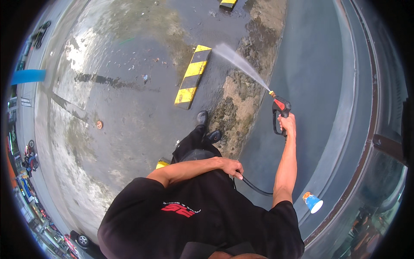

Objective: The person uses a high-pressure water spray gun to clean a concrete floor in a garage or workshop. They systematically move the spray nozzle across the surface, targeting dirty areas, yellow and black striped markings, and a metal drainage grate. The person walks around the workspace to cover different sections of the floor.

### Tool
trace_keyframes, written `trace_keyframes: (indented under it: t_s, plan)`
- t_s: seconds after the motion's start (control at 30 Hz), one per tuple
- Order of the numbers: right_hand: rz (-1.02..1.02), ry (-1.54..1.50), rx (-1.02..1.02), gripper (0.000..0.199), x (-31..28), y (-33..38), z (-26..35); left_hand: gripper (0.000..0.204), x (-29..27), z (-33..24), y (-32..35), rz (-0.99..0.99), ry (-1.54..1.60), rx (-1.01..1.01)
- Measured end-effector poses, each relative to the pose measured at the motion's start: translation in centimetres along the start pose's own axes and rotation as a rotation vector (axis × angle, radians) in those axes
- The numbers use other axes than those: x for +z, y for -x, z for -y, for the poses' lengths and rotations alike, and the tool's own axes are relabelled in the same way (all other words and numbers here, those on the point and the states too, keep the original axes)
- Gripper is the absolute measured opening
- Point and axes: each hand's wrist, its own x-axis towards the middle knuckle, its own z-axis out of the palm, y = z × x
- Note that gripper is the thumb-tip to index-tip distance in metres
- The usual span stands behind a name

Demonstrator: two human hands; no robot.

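My right hand (287, 124) is raised at arm's length and grips a black and red pressure-washer spray gun (279, 108). A fan of water (239, 61) shoots from its brass nozzle up and to the left, toward a yellow and black striped wheel stop (193, 76). My left hand (231, 166) rests at my waist, closed around the black hose (254, 187) that curves down from the gun. I wear a black shirt and dark trousers, and my black shoes (207, 127) stand on the wet pavement.
Wet asphalt (129, 129) stretches to the left. A muddy strip (241, 95) runs beside a smooth grey surface (315, 77) on the right. A blue and orange cup (312, 202) sits on that surface's ledge. A second wheel stop (227, 4) lies at the top; parked vehicles line the left rim.
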Motion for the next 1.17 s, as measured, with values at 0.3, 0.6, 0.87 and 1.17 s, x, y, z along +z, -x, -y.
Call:
trace_keyframes:
  t_s: [0.3,0.6,0.87,1.17]
  plan:
    - [-0.037,0.097,0.009,0.009,-3.0,1.6,-2.3,0.041,-2.5,4.5,-0.9,-0.238,-0.269,-0.038]
    - [-0.224,0.203,-0.066,0.025,-0.5,4.0,-8.7,0.029,-8.1,6.0,10.5,-0.828,-0.089,-0.212]
    - [-0.228,0.183,-0.169,0.025,1.7,5.9,-7.4,0.028,-9.0,10.9,19.2,-1.223,0.025,-0.418]
    - [-0.062,0.222,-0.142,0.022,0.5,3.8,-2.3,0.031,-2.8,19.5,23.0,-1.282,0.483,-0.850]
